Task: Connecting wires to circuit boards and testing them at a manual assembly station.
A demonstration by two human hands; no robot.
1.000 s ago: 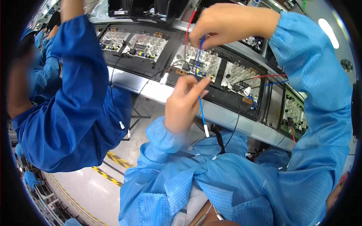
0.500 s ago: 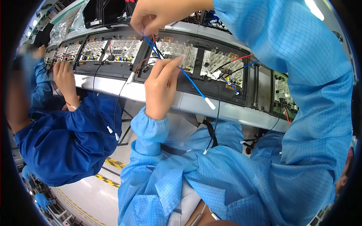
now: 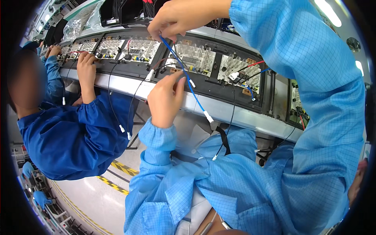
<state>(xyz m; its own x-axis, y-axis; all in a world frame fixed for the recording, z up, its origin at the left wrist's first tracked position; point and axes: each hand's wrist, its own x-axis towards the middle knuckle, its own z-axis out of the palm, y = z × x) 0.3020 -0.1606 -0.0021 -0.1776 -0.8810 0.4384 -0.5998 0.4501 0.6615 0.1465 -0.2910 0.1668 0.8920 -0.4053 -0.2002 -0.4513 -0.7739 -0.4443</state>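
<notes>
My right hand (image 3: 170, 22) is closed, its fingertips pinching the upper end of a bundle of blue and dark wires. From it a long blue wire (image 3: 197, 100) hangs down across the bench edge, ending in a white connector (image 3: 208, 116). A shorter wire in the bundle ends in another white connector (image 3: 192, 83). Just below, my left hand (image 3: 166, 98) is raised beside the wires, thumb and forefinger apart, with nothing visibly held. Behind the wires lies a circuit board (image 3: 192, 58) with clear upright parts and a small display, set in a black fixture.
A second circuit board (image 3: 239, 74) with red, black and blue wires sits to the right. More boards (image 3: 139, 51) line the fixture leftward. A co-worker in dark blue (image 3: 78, 137) works at the left. The silver bench edge (image 3: 235, 111) runs in front of me.
My view has shifted slightly. The wires hang lower and steeper, and my left hand's fingers have moved down along them. My right hand keeps its pinch at the top.
</notes>
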